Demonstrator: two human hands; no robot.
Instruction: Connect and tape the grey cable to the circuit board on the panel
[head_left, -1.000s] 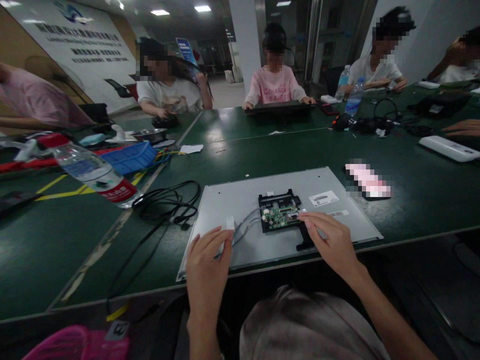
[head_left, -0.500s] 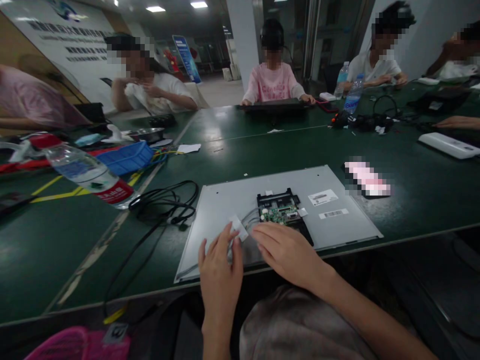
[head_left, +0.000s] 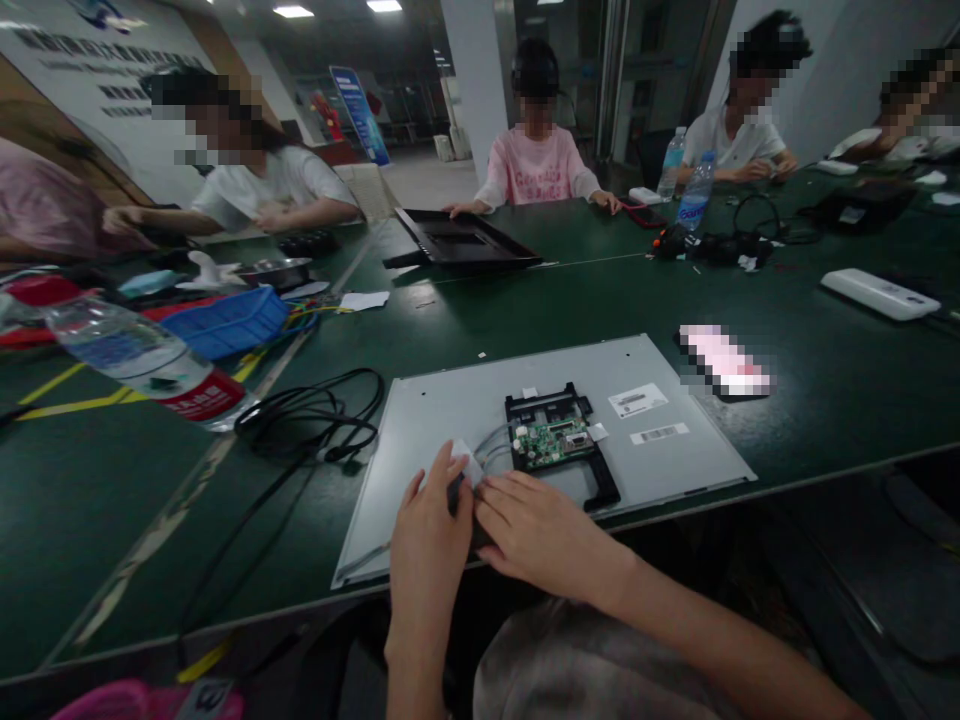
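Observation:
A grey metal panel [head_left: 660, 460] lies flat at the near edge of the green table. On it sits a small green circuit board [head_left: 551, 441] in a black frame [head_left: 592, 475], with thin grey wires [head_left: 495, 440] leading left to a white tape piece [head_left: 466, 458]. My left hand [head_left: 429, 525] and my right hand [head_left: 536, 530] meet over the wires just left of the board. The fingers of both hands are drawn together around the wires and tape. What exactly each fingertip pinches is hidden.
A coil of black cable [head_left: 315, 420] lies left of the panel, a water bottle [head_left: 142, 365] and a blue basket [head_left: 225, 320] further left. A pink phone [head_left: 724, 360] lies to the right. Several other people sit around the table; one handles a black panel [head_left: 461, 240].
My right hand has left the right side of the circuit board and moved left to join my left hand at the wires. The person opposite has tilted up a black panel.

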